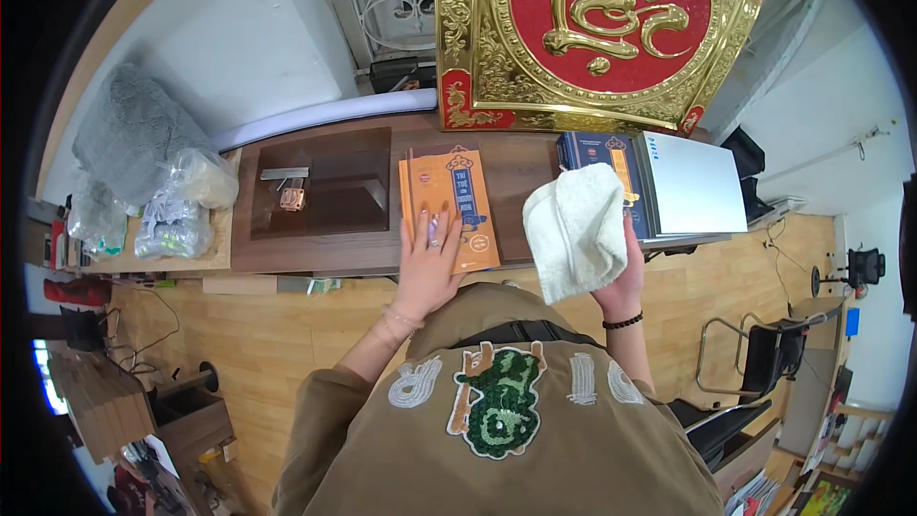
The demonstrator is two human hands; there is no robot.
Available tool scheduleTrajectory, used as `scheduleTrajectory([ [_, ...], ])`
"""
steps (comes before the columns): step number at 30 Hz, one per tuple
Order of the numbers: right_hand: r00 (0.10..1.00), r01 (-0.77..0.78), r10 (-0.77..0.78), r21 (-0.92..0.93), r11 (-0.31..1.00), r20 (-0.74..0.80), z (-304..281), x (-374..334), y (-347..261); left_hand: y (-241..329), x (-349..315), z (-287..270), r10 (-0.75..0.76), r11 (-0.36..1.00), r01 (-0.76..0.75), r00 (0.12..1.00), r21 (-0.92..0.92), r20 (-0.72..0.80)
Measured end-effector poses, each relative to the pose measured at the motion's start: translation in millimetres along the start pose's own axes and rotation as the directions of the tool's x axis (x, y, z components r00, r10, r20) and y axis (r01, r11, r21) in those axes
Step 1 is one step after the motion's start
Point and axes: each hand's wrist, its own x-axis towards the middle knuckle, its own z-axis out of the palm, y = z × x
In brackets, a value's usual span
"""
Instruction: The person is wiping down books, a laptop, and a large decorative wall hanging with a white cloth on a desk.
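orange book [430,186] at table [511,186] edge; left hand [430,253] atop; gap rightward

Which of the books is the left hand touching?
The orange book, under the left hand; the blue book, farther right, is partly hidden by the white cloth.

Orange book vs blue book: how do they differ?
Cover: the orange book has a blue panel; the blue book has an orange one.
Contact: the left hand rests on the orange book; the white cloth in the right hand partly hides the blue book.
Shared: both lie flat, cover up.
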Motion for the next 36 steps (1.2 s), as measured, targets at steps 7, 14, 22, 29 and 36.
scheduleTrajectory([
  [7,1.0,-0.008,0.008,-0.107,0.994,0.004,20,7,-38,44,5,-69,-0.709,-0.024,0.143,0.696,-0.989,0.117],
  [14,0.36,0.916,0.481,-0.205,-0.346,0.799,100,7,-23,117,12,-25,-0.42,-0.75,-0.425,0.898,-0.506,-0.131],
  [22,0.379,0.766,0.105,-0.248,-0.593,0.919,131,37,-77,183,26,-61,-0.427,-0.706,-0.484,0.874,-0.518,-0.234],
  [29,0.336,0.842,0.164,-0.218,-0.494,0.927,112,21,-91,195,35,-63,-0.352,-0.663,-0.531,0.844,-0.528,-0.405],
  [36,0.222,0.912,0.218,-0.123,-0.391,0.95,79,0,-94,195,45,-80,-0.219,-0.773,-0.401,0.896,-0.491,-0.387],
])
